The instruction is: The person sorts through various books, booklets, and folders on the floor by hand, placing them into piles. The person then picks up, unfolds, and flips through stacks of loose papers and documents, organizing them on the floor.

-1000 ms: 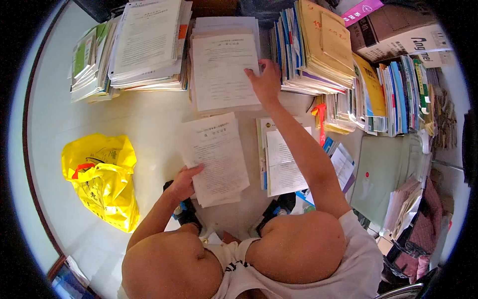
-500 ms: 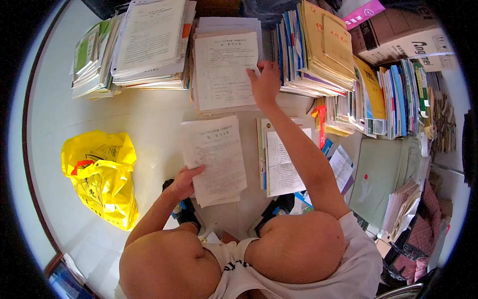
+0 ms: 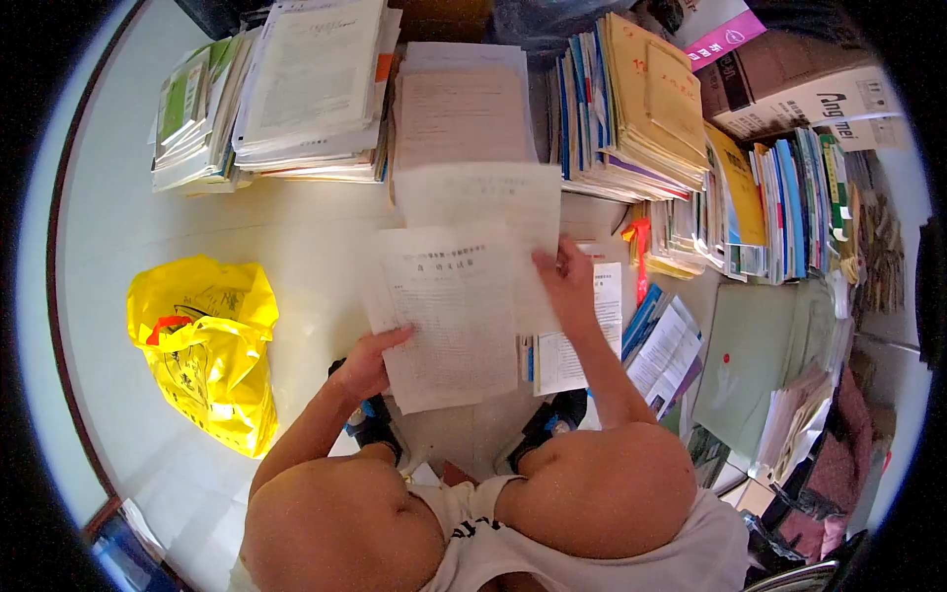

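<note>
My left hand point(image 3: 373, 363) is closed on the lower left edge of several printed papers point(image 3: 449, 326), held over the floor between my feet. My right hand point(image 3: 567, 284) pinches the right edge of another printed sheet point(image 3: 488, 192), blurred by motion. That sheet lies partly behind the papers in my left hand. Beyond it, the central paper pile point(image 3: 464, 109) rests on the floor, its front covered by the sheet. Below my right hand is a smaller stack of printed sheets and booklets point(image 3: 567, 363), partly hidden by the papers and my arm.
At the back left stand a tall paper stack point(image 3: 311, 89) and green-topped booklets point(image 3: 187, 104). Brown envelopes point(image 3: 651, 99) top a stack at the back right, near rows of books point(image 3: 789, 197) and a cardboard box point(image 3: 799, 89). A yellow plastic bag point(image 3: 207, 345) lies left.
My right hand has drawn a sheet off the central pile towards me, beside the papers in my left hand. A different page now shows on the central pile.
</note>
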Motion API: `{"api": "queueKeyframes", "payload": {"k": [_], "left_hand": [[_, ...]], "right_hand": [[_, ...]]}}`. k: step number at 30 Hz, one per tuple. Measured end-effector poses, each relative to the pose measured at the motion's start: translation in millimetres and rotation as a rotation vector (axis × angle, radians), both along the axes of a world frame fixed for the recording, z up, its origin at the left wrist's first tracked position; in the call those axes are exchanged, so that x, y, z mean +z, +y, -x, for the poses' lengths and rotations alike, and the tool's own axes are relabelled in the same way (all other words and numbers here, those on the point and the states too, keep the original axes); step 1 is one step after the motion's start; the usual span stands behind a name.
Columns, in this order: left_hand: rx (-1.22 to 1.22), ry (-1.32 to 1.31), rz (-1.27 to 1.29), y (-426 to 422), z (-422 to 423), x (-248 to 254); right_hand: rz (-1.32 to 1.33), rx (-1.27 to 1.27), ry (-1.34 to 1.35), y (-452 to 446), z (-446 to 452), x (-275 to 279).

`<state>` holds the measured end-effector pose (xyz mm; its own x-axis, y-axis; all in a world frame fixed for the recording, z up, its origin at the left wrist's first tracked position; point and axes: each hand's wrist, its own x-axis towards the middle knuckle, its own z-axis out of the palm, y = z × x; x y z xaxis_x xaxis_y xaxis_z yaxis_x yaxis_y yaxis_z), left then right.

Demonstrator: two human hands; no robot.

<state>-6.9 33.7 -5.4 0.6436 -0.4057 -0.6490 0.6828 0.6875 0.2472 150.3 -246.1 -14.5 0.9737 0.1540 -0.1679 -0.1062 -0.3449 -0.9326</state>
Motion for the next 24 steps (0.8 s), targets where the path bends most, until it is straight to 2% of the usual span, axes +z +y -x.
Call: {"api": "queueKeyframes", "payload": {"k": [2, 6, 8, 9, 12, 14, 15, 17, 21, 23, 24], "left_hand": [[0.101, -0.003, -0.094, -4.6, -5.2, 1.4], [0.205, -0.048, -0.294, -18.8, -8.7, -2.2], [0.097, -0.097, -0.831, -23.3, -7.7, -0.6], [0.089, -0.084, -0.829, -23.3, -5.0, -5.2], [0.036, -0.141, -0.951, -18.9, 14.4, -38.4], [0.007, -0.209, -1.036, -15.5, 17.6, -54.5], [-0.005, -0.197, -1.031, -18.1, 21.0, -51.9], [0.021, -0.119, -0.802, -24.9, 25.4, -45.4], [0.017, 0.014, -0.837, -33.7, 28.5, -49.4], [0.144, 0.121, -0.642, -32.2, 27.6, -52.0], [0.144, 0.127, -0.642, -31.8, 30.4, -54.9]], "right_hand": [[-0.084, 0.006, 0.226, 0.6, 23.1, 6.1], [-0.266, 0.008, 0.3, 3.3, 58.6, -11.1], [-0.234, 0.056, 0.441, 1.0, 73.2, -28.2], [-0.309, 0.073, 0.449, 1.2, 81.1, -36.3], [-0.321, 0.109, 0.594, 2.2, 93.6, -29.0], [-0.328, 0.122, 0.603, 0.1, 103.3, -43.5], [-0.333, 0.143, 0.604, -1.3, 109.7, -48.2], [-0.323, 0.133, 0.655, -3.0, 120.4, -56.7], [-0.227, 0.152, 0.735, 1.8, 122.8, -58.3], [-0.226, 0.154, 0.761, 4.4, 123.0, -57.8], [-0.162, 0.175, 0.7, 5.3, 123.7, -56.9]]}}
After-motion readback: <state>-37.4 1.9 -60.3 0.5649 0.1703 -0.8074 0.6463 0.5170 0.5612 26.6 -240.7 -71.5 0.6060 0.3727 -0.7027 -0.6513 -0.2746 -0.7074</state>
